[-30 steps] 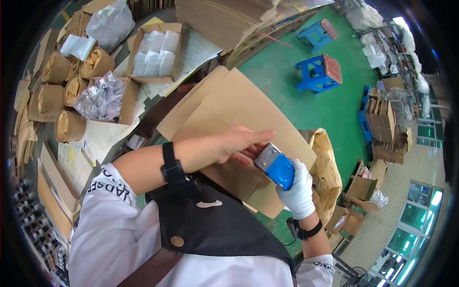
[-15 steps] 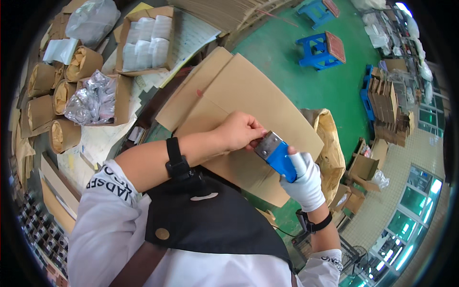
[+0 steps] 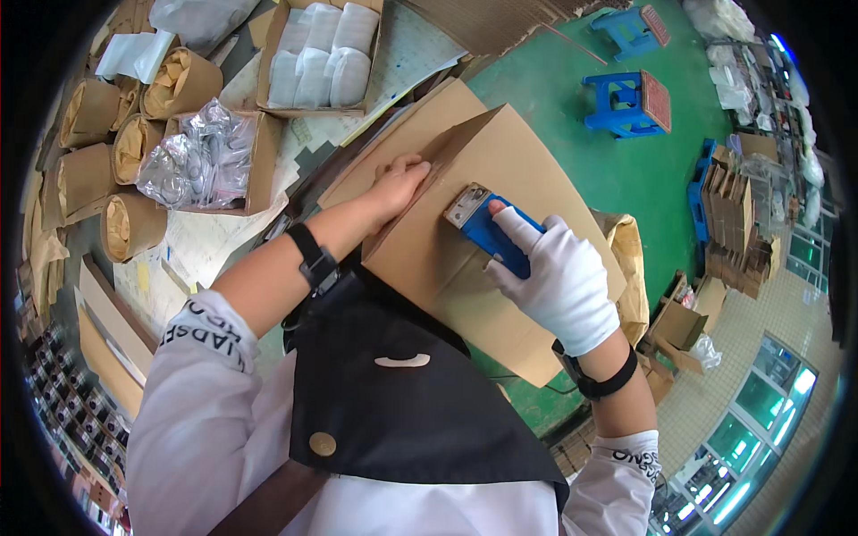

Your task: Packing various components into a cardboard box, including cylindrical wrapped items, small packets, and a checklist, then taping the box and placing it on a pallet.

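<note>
In front of me is a brown cardboard box (image 3: pixel 500 295), partly opened out, with one panel raised. My left hand (image 3: pixel 399 189) is bare, its fingers curled at the raised panel's edge; some fingertips are hidden behind the cardboard. A white fingerless-style glove covers my right hand (image 3: pixel 559 277). That hand is wrapped round a blue hand tool with a metal head (image 3: pixel 492 228), which I cannot name more exactly. The metal end points up and left and lies over the box's face, close to or touching it.
On the left table stand a box of white wrapped pieces (image 3: pixel 323 58), a box of clear plastic bags (image 3: pixel 201 161) and several paper-lined cartons (image 3: pixel 134 228). Blue stools (image 3: pixel 626 103) stand on the green floor. A brown paper sack (image 3: pixel 626 268) is right of the box.
My left hand has left the tool's metal end and moved left onto the cardboard, whose panel now stands up. The right hand has carried the tool up and left over the box.
</note>
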{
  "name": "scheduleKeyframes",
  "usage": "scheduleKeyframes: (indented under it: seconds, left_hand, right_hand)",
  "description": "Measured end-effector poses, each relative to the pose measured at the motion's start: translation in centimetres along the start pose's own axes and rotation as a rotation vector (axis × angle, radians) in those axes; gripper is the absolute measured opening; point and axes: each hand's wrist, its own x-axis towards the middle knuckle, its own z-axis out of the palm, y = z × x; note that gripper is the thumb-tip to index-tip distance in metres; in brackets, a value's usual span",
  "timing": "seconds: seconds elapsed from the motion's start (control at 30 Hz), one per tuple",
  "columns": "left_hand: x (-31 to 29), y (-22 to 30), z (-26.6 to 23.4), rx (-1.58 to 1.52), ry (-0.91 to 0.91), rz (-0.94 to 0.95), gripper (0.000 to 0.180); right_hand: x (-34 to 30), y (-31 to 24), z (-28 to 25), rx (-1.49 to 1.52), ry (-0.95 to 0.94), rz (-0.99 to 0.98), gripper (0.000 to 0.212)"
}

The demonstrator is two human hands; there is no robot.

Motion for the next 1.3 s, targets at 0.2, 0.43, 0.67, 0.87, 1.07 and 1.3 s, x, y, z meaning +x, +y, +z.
scheduleKeyframes:
  seconds: [0.2,0.43,0.67,0.87,1.07,1.3]
  left_hand:
    - [2.4,4.7,-1.1,0.380,-0.349,0.270,0.062]
    - [-2.6,9.1,2.2,0.316,-0.068,0.339,0.068]
    - [-2.4,8.3,1.2,0.520,0.054,0.490,0.072]
    - [-4.1,9.7,2.1,0.612,0.047,0.497,0.068]
    - [-2.4,8.8,0.9,0.619,0.012,0.517,0.066]
    - [-1.6,10.5,2.8,0.610,-0.017,0.443,0.061]
  right_hand:
    - [-0.4,2.3,2.3,0.271,0.079,0.067,0.065]
    - [-0.8,7.6,3.2,1.425,-0.432,-0.008,0.045]
    - [-7.5,14.2,5.6,1.173,-0.358,-0.007,0.050]
    - [-27.7,28.7,11.5,1.235,-0.267,0.550,0.049]
    - [-27.4,28.1,16.5,1.080,-0.199,0.570,0.040]
    - [-20.9,23.9,18.5,0.241,-0.138,0.452,0.043]
